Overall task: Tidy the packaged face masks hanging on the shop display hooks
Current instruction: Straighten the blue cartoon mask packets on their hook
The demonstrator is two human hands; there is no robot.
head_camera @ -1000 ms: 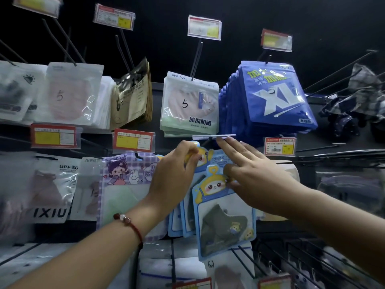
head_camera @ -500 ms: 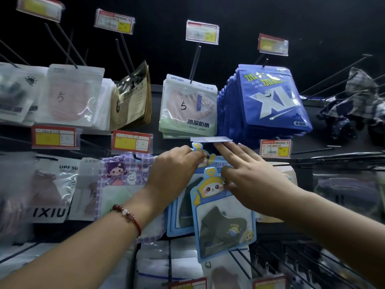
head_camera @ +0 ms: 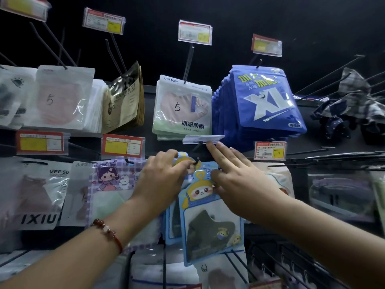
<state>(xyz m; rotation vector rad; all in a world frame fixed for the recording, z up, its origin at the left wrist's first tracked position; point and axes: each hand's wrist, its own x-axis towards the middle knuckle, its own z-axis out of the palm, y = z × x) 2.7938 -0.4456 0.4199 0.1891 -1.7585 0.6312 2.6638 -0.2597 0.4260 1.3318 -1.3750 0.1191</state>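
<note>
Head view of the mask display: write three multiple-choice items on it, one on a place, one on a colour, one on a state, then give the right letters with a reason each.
1. Where does the XL pack stack hang?
A. Right of the pale green pack
B. Left of it
C. Below the cartoon mask pack

2. What colour is the XL stack?
A. Red
B. Blue
C. Yellow

3. What is the left hand doing?
A. Hanging idle
B. Lying flat on a shelf
C. Pinching a pack top at a hook tip

Key:
1 A, the blue stack sits beside the green pack, on its right.
2 B, its front is blue with white letters.
3 C, its grip closes on the yellow-topped header at the hook, while the right hand steadies the front pack.
</note>
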